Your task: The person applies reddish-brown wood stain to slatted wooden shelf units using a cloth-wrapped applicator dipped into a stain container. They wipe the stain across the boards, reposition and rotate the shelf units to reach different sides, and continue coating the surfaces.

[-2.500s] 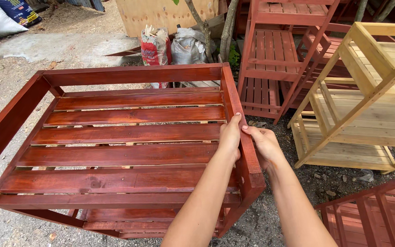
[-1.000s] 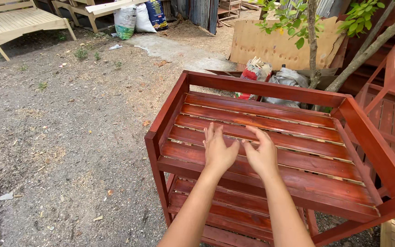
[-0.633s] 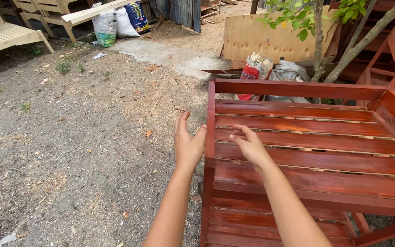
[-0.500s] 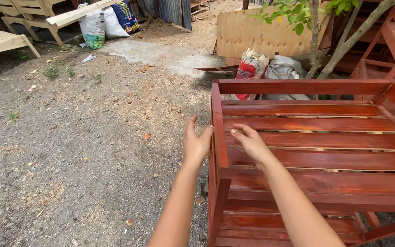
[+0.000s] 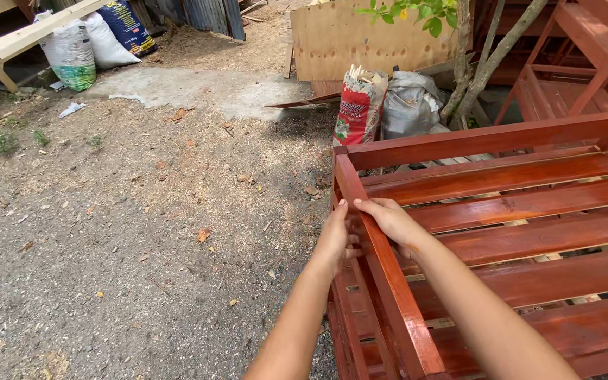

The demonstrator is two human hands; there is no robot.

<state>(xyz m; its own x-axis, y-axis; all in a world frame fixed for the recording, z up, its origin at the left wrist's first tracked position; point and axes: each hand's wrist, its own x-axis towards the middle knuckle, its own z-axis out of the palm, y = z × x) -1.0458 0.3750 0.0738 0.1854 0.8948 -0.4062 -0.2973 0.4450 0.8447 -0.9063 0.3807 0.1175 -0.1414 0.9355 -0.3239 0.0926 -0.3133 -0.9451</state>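
Both hands now close on the same piece — the near end rail (image 5: 381, 281) of the red-stained slatted rack (image 5: 501, 225); my left hand (image 5: 336, 236) wraps it from the outer side, thumb up against the top edge, and my right hand (image 5: 388, 218) curls over it from the inner side, fingers folded across the wood; a firm grip on each side, neither hand open. A second ago both palms lay flat on the slats further in; half a second ago the left hand hung in the air off the end while the right rested on a slat; since then they have come together at the rail, just below its top corner, thumbs almost touching. The rack itself stands where it did (on the sawdust-strewn dirt ground (image 5: 142, 232), its long top rail running off to the right), so I judge that the hands have shifted from pressing the slats to holding the frame — the end rail is what they have hold of now. Beyond the corner stand a red sack (image 5: 357, 112) and a grey sack (image 5: 409, 105), well apart from the hands.
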